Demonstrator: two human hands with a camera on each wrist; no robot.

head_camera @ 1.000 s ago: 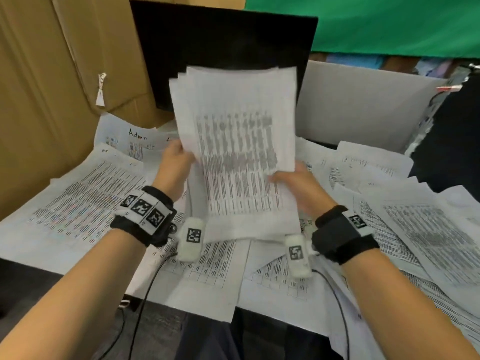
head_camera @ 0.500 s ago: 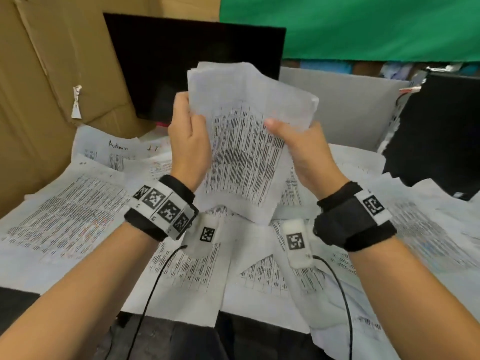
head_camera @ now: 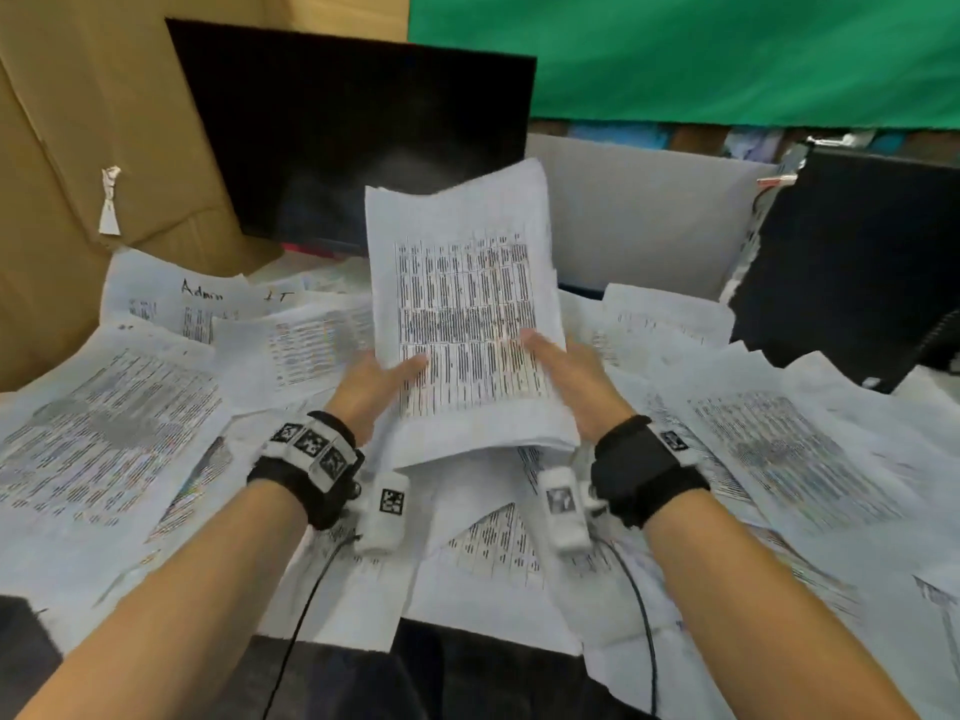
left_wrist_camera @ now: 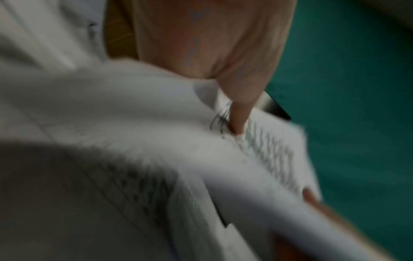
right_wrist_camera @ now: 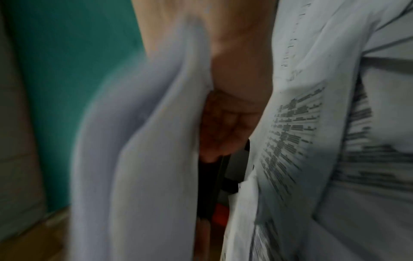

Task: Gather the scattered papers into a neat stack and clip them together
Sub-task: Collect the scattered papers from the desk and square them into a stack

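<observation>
Loose printed sheets (head_camera: 789, 459) cover the bench (head_camera: 519, 667) from left to right, well short of gathered. Above its middle we hold the sheaf of papers (head_camera: 462, 314) tilted up, its far edge leaning toward the black monitor (head_camera: 353, 127). Our left hand (head_camera: 374, 387) pinches its near-left edge, our right hand (head_camera: 571, 387) its near-right edge, fingers curled behind, thumbs on the printed table. The top edges look uneven, so we should loosen slightly and tap the near edge down square. We see no clip.
</observation>
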